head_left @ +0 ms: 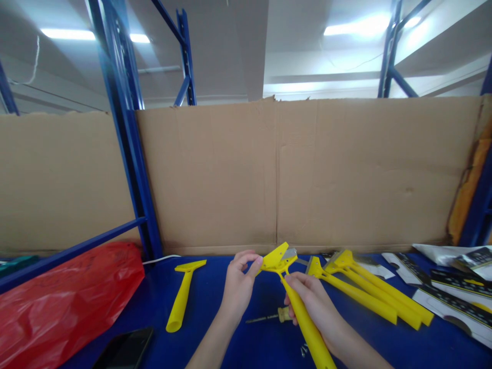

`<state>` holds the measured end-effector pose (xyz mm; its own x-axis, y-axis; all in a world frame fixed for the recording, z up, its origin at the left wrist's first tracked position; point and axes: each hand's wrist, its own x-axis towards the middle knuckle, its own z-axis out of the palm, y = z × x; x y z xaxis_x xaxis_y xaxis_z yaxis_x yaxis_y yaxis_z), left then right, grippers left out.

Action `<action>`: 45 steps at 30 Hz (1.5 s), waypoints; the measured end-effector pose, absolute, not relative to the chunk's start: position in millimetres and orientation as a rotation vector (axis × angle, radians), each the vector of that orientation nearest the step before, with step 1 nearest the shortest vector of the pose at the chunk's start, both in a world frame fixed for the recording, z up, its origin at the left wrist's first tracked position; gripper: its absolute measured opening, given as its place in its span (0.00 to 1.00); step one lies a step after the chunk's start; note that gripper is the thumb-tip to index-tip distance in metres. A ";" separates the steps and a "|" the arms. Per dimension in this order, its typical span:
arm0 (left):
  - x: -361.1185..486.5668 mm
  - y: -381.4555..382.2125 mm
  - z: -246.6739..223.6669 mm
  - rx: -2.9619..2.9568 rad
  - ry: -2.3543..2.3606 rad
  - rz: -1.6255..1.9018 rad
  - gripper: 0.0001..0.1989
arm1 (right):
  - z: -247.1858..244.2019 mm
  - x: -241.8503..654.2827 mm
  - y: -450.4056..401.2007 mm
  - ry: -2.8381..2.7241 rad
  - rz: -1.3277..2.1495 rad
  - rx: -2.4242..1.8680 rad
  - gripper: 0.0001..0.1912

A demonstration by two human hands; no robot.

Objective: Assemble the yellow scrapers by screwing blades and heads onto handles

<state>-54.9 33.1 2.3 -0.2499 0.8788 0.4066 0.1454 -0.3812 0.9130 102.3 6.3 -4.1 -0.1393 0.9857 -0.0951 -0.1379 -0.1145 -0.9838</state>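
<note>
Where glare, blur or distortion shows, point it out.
Head view: ceiling lights burn out white, with haze; head view: blue post leans, perhaps lens distortion; head view: small metal pieces beside the held yellow scraper look too soft to identify.

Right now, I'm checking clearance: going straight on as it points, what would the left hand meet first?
The left hand would first meet the yellow scraper it touches; beyond, probably the cardboard panel; depth is unclear.
</note>
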 end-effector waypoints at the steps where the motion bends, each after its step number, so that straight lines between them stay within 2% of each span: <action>1: -55.0 33.4 1.2 1.463 1.270 1.676 0.14 | -4.7 102.0 6.0 -1.155 1.447 -1.117 0.14; 29: -53.1 28.8 -4.5 1.871 1.462 1.708 0.06 | -6.5 99.5 3.0 -1.268 1.432 -1.124 0.17; 37: -49.3 27.2 -8.0 1.993 1.397 1.654 0.09 | -5.7 100.4 3.9 -1.254 1.451 -1.109 0.18; 45: -50.1 28.0 -7.0 2.001 1.368 1.640 0.08 | -5.0 102.4 4.4 -1.230 1.464 -1.104 0.18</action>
